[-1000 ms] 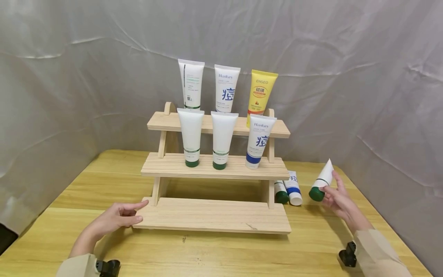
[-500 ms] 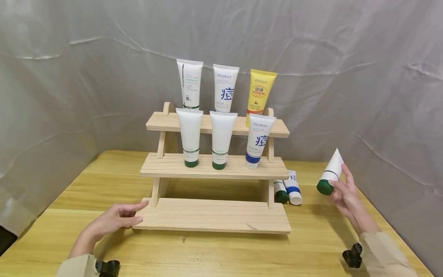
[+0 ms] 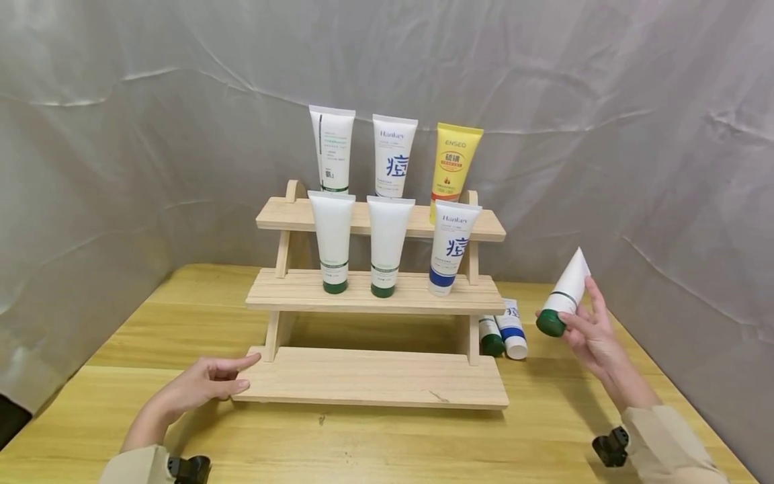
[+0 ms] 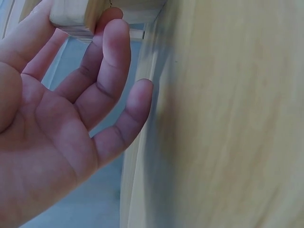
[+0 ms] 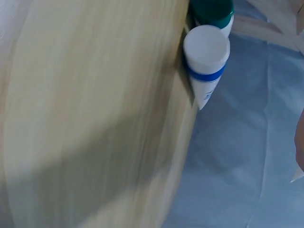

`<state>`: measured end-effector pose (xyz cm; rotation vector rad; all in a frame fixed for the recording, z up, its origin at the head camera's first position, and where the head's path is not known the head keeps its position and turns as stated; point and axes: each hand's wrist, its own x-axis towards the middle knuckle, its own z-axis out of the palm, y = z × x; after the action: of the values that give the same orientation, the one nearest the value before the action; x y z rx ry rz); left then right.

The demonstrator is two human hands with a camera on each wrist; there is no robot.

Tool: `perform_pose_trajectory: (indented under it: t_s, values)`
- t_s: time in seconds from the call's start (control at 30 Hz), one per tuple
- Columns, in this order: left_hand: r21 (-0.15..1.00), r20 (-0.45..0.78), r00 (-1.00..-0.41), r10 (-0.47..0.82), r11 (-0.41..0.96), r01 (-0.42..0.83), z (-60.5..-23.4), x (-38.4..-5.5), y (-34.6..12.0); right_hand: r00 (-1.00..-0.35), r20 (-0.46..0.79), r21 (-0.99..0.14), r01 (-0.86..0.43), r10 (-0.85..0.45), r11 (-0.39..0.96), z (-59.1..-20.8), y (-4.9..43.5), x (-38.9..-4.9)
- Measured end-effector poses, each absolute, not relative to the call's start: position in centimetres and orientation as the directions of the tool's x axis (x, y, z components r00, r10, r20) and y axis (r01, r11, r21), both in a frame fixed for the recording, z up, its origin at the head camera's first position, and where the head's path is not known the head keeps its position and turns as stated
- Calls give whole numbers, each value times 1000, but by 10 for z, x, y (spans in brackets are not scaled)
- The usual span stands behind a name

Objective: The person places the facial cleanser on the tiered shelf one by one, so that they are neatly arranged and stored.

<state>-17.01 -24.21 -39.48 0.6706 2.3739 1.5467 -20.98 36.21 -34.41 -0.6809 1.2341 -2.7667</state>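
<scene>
My right hand (image 3: 595,336) holds a white squeeze tube with a green cap (image 3: 567,296) above the right part of the table, cap end low and tilted left. In the right wrist view that hand shows only as a sliver of skin at the right edge. My left hand (image 3: 196,386) grips the left end of the bottom board of a three-tier wooden display rack (image 3: 375,378); the left wrist view shows its fingers (image 4: 116,42) bent at the board's end (image 4: 76,16). Upright tubes stand on the rack's upper two tiers, among them a yellow tube (image 3: 455,161).
Beside the rack's right end lie a blue-banded white tube (image 3: 512,329) and a green-capped tube (image 3: 491,336), partly hidden by the rack. The wooden table (image 3: 363,444) meets a grey cloth backdrop (image 3: 181,134) behind and at the sides.
My right hand lifted the green-capped tube up and to the right, then swung it back left, slightly higher. The left hand has stayed at the rack's left end.
</scene>
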Motion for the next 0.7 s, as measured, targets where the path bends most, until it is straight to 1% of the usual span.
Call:
perform_pose_trajectory:
  t_s: [0.2,0.3,0.53,0.7]
  values:
    - [913,55,-879,474,334,236,-395,-170,-242,-857,443,-733,-176,-265,-657,-342,350,-207]
    - [912,57,-880,471,334,237,-395,-171,-242,-850,450,-745,-187,-275,-640,-338,342,-203]
    - [913,52,-882,468,335,232,-395,-170,-242,-882,421,-808,-259,-211,-530,-327,324,-198]
    - [911,42,-877,479,342,231,-394,-170,-242,-865,475,-827,-378,-159,-415,-327,312,-194]
